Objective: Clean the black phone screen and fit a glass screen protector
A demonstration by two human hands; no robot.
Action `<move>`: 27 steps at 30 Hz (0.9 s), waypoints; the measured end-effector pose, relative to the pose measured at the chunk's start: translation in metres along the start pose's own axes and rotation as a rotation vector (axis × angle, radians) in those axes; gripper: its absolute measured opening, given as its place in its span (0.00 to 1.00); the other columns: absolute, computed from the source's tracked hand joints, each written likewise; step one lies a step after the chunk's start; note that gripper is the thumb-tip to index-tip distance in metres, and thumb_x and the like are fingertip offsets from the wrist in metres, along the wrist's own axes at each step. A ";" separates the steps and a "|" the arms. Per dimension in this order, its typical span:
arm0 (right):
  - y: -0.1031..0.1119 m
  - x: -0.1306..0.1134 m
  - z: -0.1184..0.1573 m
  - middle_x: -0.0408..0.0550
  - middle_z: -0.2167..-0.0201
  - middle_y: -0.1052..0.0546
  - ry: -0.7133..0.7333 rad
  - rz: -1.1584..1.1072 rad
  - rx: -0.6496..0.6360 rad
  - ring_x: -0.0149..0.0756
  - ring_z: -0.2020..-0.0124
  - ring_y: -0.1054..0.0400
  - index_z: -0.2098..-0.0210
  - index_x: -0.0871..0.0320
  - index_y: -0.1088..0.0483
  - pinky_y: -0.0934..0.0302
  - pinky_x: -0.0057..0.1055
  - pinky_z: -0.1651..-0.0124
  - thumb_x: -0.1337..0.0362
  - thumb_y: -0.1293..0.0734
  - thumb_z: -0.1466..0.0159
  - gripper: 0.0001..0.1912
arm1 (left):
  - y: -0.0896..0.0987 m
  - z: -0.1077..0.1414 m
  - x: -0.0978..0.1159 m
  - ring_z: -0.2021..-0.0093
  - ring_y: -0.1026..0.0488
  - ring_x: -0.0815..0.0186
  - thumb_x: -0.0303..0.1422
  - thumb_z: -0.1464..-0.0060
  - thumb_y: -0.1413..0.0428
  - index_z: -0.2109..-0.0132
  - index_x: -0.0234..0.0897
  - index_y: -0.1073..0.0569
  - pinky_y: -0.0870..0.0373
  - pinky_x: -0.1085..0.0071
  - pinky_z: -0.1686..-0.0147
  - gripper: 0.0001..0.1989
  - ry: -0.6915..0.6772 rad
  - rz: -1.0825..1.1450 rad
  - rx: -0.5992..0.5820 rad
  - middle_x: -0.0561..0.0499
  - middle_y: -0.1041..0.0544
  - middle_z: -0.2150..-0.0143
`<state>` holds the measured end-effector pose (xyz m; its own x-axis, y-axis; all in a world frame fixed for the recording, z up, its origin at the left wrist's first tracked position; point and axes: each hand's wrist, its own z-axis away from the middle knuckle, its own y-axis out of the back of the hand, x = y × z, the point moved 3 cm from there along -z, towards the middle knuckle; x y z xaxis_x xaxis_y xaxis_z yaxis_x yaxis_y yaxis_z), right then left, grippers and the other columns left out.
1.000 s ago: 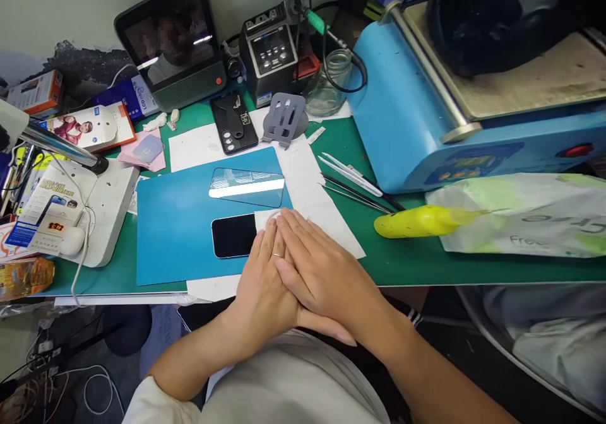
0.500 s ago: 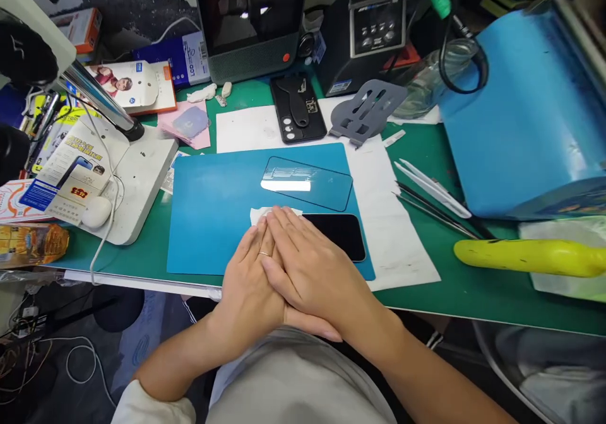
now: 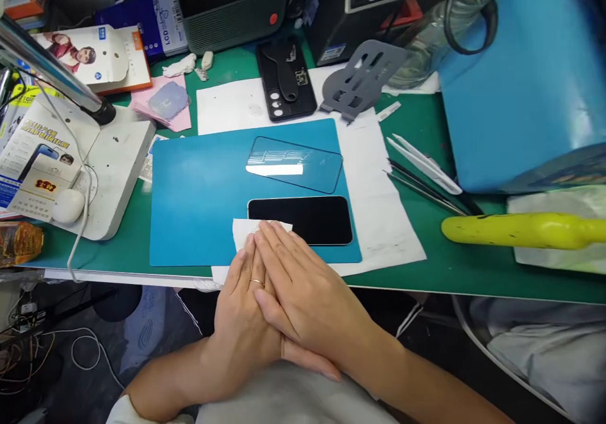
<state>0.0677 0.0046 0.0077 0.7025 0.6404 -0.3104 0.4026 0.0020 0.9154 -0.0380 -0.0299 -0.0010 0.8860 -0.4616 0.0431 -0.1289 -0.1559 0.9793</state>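
My left hand (image 3: 246, 323) lies palm down with a ring on one finger, and its fingertips press a folded white wipe (image 3: 242, 231) at the near edge of the blue mat (image 3: 189, 197). Laid across it, my right hand (image 3: 307, 291) has its fingers together, the tips on the wipe as well. A phone with a black screen (image 3: 307, 219) lies face up just beyond my fingertips, partly covered by the wipe's corner. Farther back on the mat is a clear screen protector with a black border (image 3: 296, 165).
Behind the mat are a black phone back (image 3: 286, 80) and a grey stand (image 3: 364, 80). Tweezers (image 3: 426, 165) and a yellow bottle (image 3: 516, 231) lie at the right. A white lamp base (image 3: 116, 171) stands at the left.
Both hands have drawn back toward the table's front edge with the wipe, uncovering more of the phone. The view has shifted, so the objects sit higher and farther left.
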 end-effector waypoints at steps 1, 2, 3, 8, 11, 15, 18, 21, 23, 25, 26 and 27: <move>0.002 0.004 0.003 0.71 0.34 0.32 -0.007 -0.009 0.003 0.55 0.31 0.36 0.36 0.79 0.34 0.36 0.49 0.32 0.62 0.44 0.27 0.29 | 0.000 -0.003 0.004 0.25 0.44 0.47 0.70 0.42 0.68 0.32 0.15 0.37 0.52 0.59 0.28 0.60 -0.016 -0.015 -0.010 0.28 0.30 0.33; 0.004 0.008 0.007 0.71 0.34 0.32 -0.020 -0.016 0.010 0.55 0.31 0.36 0.36 0.79 0.34 0.36 0.49 0.32 0.62 0.43 0.27 0.29 | 0.000 -0.007 0.009 0.26 0.43 0.46 0.71 0.43 0.69 0.32 0.14 0.38 0.52 0.59 0.28 0.61 -0.036 -0.022 -0.019 0.27 0.31 0.33; 0.007 0.014 0.011 0.71 0.34 0.32 -0.038 -0.023 0.019 0.55 0.31 0.36 0.36 0.79 0.34 0.36 0.49 0.32 0.62 0.44 0.27 0.29 | -0.001 -0.013 0.014 0.26 0.42 0.46 0.72 0.44 0.69 0.31 0.14 0.39 0.51 0.59 0.28 0.62 -0.055 -0.020 -0.027 0.27 0.32 0.32; 0.023 0.041 0.039 0.71 0.33 0.33 -0.124 -0.045 0.030 0.54 0.30 0.38 0.35 0.78 0.35 0.37 0.51 0.31 0.62 0.45 0.27 0.30 | -0.002 -0.039 0.047 0.27 0.41 0.48 0.75 0.49 0.74 0.28 0.16 0.43 0.49 0.60 0.28 0.67 -0.100 0.030 -0.038 0.29 0.31 0.32; 0.031 0.056 0.052 0.72 0.32 0.34 -0.131 -0.063 0.017 0.54 0.28 0.41 0.34 0.79 0.37 0.39 0.52 0.30 0.60 0.45 0.27 0.31 | -0.003 -0.049 0.063 0.25 0.45 0.48 0.76 0.52 0.75 0.28 0.15 0.45 0.51 0.58 0.27 0.70 -0.129 0.021 -0.067 0.28 0.32 0.31; 0.035 0.073 0.053 0.72 0.30 0.37 -0.118 -0.101 -0.024 0.54 0.27 0.43 0.32 0.78 0.39 0.40 0.52 0.29 0.57 0.46 0.26 0.33 | -0.006 -0.062 0.072 0.24 0.48 0.44 0.78 0.56 0.73 0.27 0.20 0.44 0.59 0.51 0.25 0.71 -0.106 0.010 -0.132 0.29 0.36 0.28; 0.037 0.082 0.044 0.71 0.30 0.37 -0.120 -0.106 -0.031 0.55 0.28 0.43 0.32 0.78 0.40 0.40 0.53 0.29 0.58 0.46 0.26 0.33 | -0.009 -0.072 0.070 0.23 0.50 0.44 0.79 0.58 0.68 0.26 0.22 0.44 0.60 0.51 0.25 0.71 -0.093 0.042 -0.165 0.31 0.42 0.25; 0.037 0.085 0.036 0.72 0.31 0.36 -0.132 -0.083 -0.018 0.56 0.28 0.41 0.33 0.79 0.39 0.40 0.52 0.30 0.58 0.45 0.26 0.32 | -0.011 -0.079 0.062 0.23 0.50 0.45 0.79 0.58 0.66 0.26 0.23 0.46 0.58 0.53 0.25 0.71 -0.082 0.095 -0.165 0.31 0.43 0.25; 0.034 0.084 0.032 0.74 0.31 0.35 -0.138 -0.056 -0.016 0.57 0.29 0.41 0.33 0.80 0.38 0.40 0.53 0.30 0.57 0.45 0.26 0.33 | -0.012 -0.080 0.054 0.23 0.50 0.46 0.78 0.57 0.66 0.26 0.23 0.46 0.56 0.53 0.25 0.70 -0.082 0.152 -0.179 0.31 0.43 0.25; 0.030 0.080 0.026 0.75 0.31 0.36 -0.147 -0.020 -0.015 0.59 0.29 0.41 0.33 0.80 0.39 0.40 0.56 0.30 0.55 0.45 0.26 0.34 | -0.013 -0.079 0.043 0.23 0.50 0.47 0.77 0.54 0.66 0.25 0.24 0.47 0.55 0.52 0.24 0.68 -0.083 0.220 -0.200 0.33 0.42 0.25; 0.027 0.077 0.023 0.75 0.31 0.36 -0.153 -0.002 -0.014 0.60 0.29 0.41 0.33 0.80 0.39 0.41 0.57 0.30 0.54 0.45 0.26 0.35 | -0.013 -0.078 0.037 0.23 0.50 0.48 0.77 0.53 0.65 0.25 0.25 0.47 0.56 0.52 0.24 0.67 -0.081 0.249 -0.208 0.34 0.43 0.24; 0.024 0.074 0.018 0.75 0.31 0.36 -0.156 0.015 -0.013 0.60 0.29 0.41 0.33 0.80 0.39 0.41 0.57 0.30 0.54 0.45 0.26 0.35 | -0.012 -0.076 0.030 0.22 0.51 0.49 0.76 0.52 0.65 0.25 0.25 0.48 0.56 0.51 0.24 0.66 -0.077 0.268 -0.211 0.35 0.44 0.24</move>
<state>0.1403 0.0383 0.0023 0.7914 0.5132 -0.3322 0.3846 0.0044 0.9231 0.0245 0.0247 0.0038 0.7957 -0.5276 0.2975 -0.2507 0.1603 0.9547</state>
